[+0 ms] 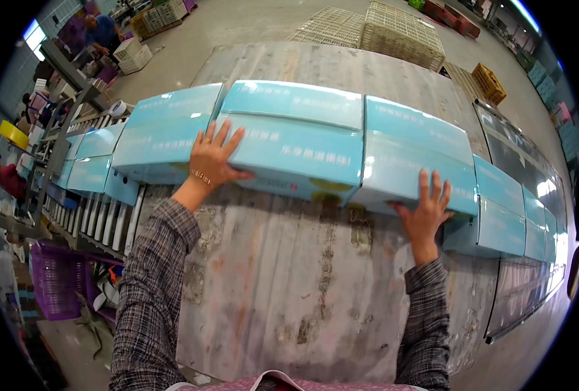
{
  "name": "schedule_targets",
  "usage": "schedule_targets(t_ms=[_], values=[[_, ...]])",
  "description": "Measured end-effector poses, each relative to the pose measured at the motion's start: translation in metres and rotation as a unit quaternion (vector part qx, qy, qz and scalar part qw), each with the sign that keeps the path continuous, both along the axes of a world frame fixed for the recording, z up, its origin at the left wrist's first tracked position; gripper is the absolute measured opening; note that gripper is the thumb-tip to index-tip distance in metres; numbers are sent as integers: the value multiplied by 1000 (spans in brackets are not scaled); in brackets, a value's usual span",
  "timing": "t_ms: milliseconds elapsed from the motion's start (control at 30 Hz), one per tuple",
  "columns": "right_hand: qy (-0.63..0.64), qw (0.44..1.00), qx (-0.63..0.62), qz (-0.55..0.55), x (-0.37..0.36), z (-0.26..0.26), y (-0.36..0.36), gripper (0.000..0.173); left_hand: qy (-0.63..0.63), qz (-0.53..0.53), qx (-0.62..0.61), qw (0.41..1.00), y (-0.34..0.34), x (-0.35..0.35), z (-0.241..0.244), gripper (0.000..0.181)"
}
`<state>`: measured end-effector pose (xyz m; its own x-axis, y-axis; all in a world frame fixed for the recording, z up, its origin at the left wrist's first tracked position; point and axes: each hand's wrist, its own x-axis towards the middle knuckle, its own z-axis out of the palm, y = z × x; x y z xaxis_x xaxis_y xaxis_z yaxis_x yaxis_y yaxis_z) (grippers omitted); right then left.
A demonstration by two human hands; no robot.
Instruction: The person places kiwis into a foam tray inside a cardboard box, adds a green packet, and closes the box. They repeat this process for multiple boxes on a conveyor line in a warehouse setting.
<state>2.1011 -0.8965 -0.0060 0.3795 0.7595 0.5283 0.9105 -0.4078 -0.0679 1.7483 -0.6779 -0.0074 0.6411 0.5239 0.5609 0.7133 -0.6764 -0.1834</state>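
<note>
A row of light blue printed cartons stretches from left to right across a worn table [270, 273]. My left hand [213, 159], fingers spread, presses on the near top edge of the middle carton [294, 141], close to its joint with the left carton [160, 127]. With fingers likewise apart, my right hand [425, 212] touches the near edge of the carton to the right [411, 151]. Neither hand is closed around anything. Beyond my right hand, several more cartons [502, 225] continue the row. The cartons bear white writing and fruit pictures.
At left, a roller conveyor [99, 217] under a metal frame carries more cartons [91, 166]. Below it stands a purple plastic crate [59, 281]. A dark-surfaced conveyor [519, 298] extends at right. Stacked pale crates [402, 36] stand behind the table; a person [101, 34] bends over crates far left.
</note>
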Motion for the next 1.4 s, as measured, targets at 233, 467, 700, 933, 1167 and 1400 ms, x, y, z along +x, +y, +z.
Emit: schedule_targets(t_ms=[233, 467, 700, 933, 1167, 1400], values=[[24, 1000, 5, -14, 61, -15, 114, 84, 69, 90, -75, 991, 124, 72, -2, 94], [-31, 998, -14, -54, 146, -22, 229, 77, 44, 180, -88, 979, 197, 136, -8, 90], [-42, 994, -65, -72, 181, -19, 247, 79, 42, 107, 23, 993, 136, 47, -18, 89], [121, 936, -163, 287, -20, -105, 68, 70, 176, 422, -195, 868, 112, -31, 12, 92], [139, 922, -253, 259, -49, -87, 33, 54, 73, 438, -194, 875, 184, 4, 14, 74], [149, 925, -254, 241, -51, -86, 33, 53, -65, 450, -122, 882, 247, 20, -25, 55]])
